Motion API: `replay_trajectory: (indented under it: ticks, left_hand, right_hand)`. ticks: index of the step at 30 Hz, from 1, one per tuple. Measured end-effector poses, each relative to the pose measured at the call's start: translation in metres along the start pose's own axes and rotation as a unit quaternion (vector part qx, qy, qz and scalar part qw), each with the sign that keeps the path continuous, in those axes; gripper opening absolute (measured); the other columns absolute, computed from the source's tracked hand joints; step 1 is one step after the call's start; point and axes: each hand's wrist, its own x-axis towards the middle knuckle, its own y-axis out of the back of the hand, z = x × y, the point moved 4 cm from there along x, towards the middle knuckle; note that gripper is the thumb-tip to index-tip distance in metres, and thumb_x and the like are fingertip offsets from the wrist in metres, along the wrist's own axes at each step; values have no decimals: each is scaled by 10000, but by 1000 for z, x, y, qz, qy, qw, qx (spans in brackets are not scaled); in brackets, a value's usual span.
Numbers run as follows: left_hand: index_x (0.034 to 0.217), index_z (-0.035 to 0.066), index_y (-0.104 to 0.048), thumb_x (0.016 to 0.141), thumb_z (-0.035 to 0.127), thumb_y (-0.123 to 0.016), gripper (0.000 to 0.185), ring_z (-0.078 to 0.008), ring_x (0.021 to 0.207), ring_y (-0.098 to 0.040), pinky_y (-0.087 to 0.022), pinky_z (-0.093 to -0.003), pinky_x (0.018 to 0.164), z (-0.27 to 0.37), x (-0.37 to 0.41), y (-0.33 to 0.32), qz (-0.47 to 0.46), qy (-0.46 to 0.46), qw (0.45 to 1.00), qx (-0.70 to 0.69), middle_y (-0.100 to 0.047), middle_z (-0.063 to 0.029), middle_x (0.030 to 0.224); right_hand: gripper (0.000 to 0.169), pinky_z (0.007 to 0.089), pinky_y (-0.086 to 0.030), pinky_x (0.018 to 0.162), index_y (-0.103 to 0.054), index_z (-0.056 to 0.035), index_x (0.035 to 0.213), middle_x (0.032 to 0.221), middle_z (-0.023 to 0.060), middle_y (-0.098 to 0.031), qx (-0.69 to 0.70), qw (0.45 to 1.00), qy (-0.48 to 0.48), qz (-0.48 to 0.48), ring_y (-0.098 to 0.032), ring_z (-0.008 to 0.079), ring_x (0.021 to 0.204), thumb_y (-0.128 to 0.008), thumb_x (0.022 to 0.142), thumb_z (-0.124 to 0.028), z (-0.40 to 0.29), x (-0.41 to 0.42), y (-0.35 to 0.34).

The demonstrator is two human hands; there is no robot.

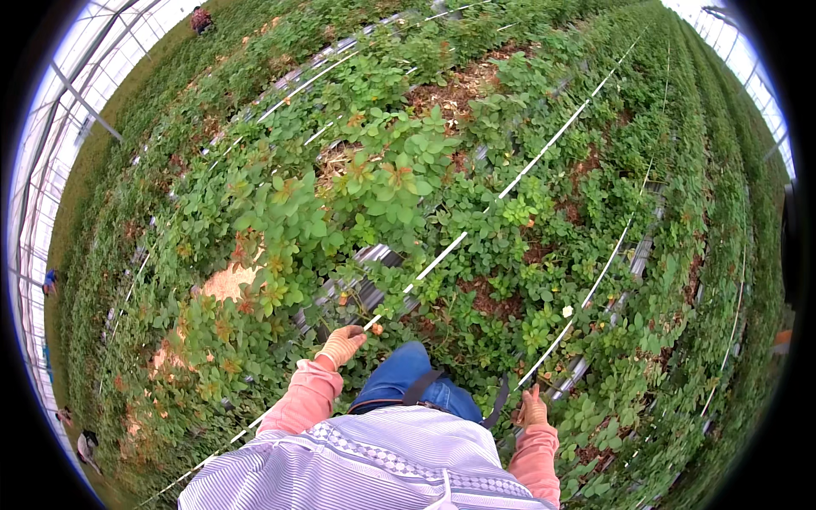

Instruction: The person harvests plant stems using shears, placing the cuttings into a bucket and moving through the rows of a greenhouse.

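My left hand, in a pale striped work glove, has its fingers closed at a taut white line strung along a row of rose-like bushes. The line passes under my wrist and reappears beyond my sleeve. A small orange bloom is beside my fingertips. My right hand, also gloved, is low on the right, close to a second white line. Its fingers are partly curled, and whether they hold anything is hidden. Between my hands, my blue-trousered knee is among the leaves, with a dark strap hanging beside it.
Leafy bushes fill the rows on all sides. Grey ridged sheeting shows between plants, and wood chips cover the soil at left. A pale flower stands near the right line. Distant people are along the left, by the greenhouse wall.
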Motion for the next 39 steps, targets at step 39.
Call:
replay_trajectory:
  ticks: [39]
  left_hand:
    - [1042,5,-620,871,184,-607,248,-127,726,-576,-479,-274,661,156,167,-74,203,21,975,-90,-639,-34,838]
  right_hand:
    - [381,283,-402,456,-504,-80,1201,779,31,-528,-315,911,26,-265,-485,127,532,-599,868,-237,-479,199,-322]
